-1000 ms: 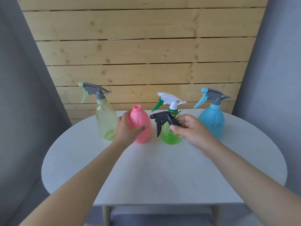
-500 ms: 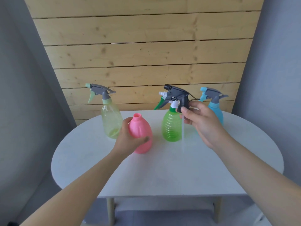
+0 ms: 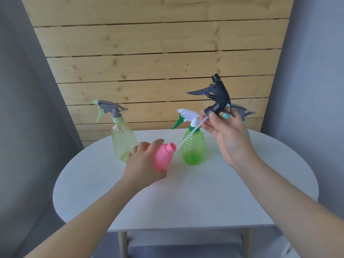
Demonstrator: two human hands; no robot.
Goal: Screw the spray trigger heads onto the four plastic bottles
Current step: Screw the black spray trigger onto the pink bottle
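1. The left hand [image 3: 144, 164] wraps its fingers round the pink bottle [image 3: 162, 158] and tips it so that the open neck faces up and to the right, towards the incoming part; the tilt appears meant to line the mouth up with the tube.
2. The right hand [image 3: 229, 135] pinches the collar of the black trigger head [image 3: 216, 95] between thumb and fingertips, nozzle uppermost, well above the table [image 3: 186, 198].
3. The white dip tube [image 3: 189, 134] slants down and left from the collar; its free end lies just beside the pink neck, and whether it has entered cannot be told.
4. Judged stage: threading the tube in, before seating and turning the collar. This looks like the last bottle without a head.
5. The pale yellow-green bottle [image 3: 122, 138] stands behind the left hand, the green bottle [image 3: 194, 146] directly behind the tube, and the blue bottle [image 3: 245, 116] is mostly hidden by the right hand. All three carry heads.
6. Room to move: the near half of the table lies free in front of both hands. Behind, the green bottle's white sprayer sits close to the tube and the right fingers, so a backward swing could knock it.
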